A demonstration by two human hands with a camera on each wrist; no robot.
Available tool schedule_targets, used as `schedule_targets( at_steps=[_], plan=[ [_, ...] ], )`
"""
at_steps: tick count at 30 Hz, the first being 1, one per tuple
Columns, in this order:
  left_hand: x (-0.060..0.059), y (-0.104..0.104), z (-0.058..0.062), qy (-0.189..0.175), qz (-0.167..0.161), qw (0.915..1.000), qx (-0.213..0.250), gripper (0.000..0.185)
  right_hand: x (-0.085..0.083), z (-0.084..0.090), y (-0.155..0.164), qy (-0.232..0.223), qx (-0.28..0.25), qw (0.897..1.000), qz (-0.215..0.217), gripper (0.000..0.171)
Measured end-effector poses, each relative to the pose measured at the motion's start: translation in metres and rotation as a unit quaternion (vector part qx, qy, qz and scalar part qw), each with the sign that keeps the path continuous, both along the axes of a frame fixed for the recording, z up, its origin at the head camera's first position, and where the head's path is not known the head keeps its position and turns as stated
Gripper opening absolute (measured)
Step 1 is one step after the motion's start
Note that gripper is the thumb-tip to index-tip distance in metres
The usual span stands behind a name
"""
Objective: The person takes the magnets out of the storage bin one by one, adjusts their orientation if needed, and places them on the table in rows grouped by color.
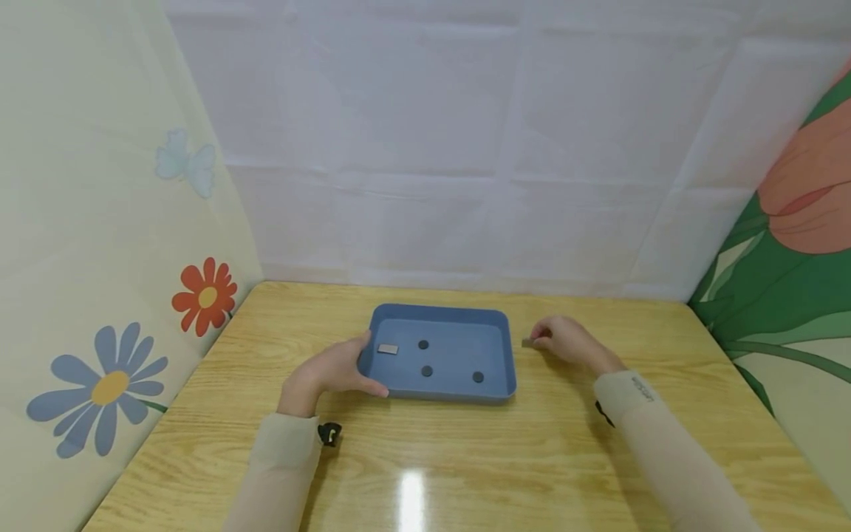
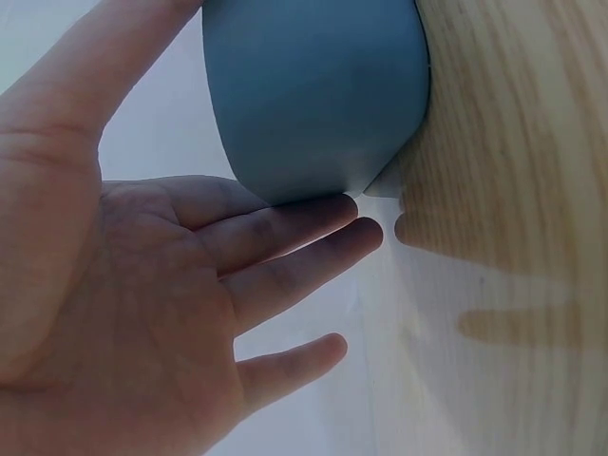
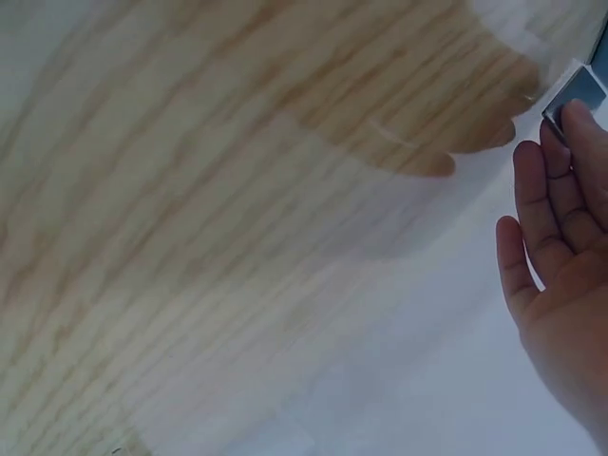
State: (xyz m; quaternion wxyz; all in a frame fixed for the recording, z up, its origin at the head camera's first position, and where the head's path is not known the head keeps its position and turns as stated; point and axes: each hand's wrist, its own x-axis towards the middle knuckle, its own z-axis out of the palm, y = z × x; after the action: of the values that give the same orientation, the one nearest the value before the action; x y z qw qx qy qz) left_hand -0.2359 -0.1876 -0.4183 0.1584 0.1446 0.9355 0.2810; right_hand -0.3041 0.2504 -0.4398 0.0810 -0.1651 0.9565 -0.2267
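A shallow blue tray (image 1: pixel 445 389) lies on the wooden table. My left hand (image 1: pixel 332 369) holds its left end, thumb along the front side and fingers against the left side; in the left wrist view the fingers (image 2: pixel 299 271) are spread, some touching the tray wall (image 2: pixel 318 104). To the right of the tray, my right hand (image 1: pixel 568 341) pinches a small flat rectangular piece (image 3: pixel 581 90) between thumb and fingers, its face dark and shiny. Inside the tray are a pale rectangular piece (image 1: pixel 388 349) and three dark discs (image 1: pixel 427 371).
The wooden tabletop (image 1: pixel 532 458) runs back to a white cloth backdrop (image 1: pixel 425 148). Flower-printed cloth (image 1: pixel 109 388) stands at the left, and another printed cloth (image 1: pixel 811 281) stands at the right. Dark straps show near both wrists.
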Motion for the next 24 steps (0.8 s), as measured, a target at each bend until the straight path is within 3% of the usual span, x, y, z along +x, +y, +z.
schedule_targets(
  at_steps=[24],
  plan=[
    [0.0012, 0.0004, -0.0002, -0.002, 0.008, 1.0000, -0.004, 0.139, -0.0024, -0.0055, -0.0017, 0.007, 0.011, 1.000, -0.003, 0.015]
  ],
)
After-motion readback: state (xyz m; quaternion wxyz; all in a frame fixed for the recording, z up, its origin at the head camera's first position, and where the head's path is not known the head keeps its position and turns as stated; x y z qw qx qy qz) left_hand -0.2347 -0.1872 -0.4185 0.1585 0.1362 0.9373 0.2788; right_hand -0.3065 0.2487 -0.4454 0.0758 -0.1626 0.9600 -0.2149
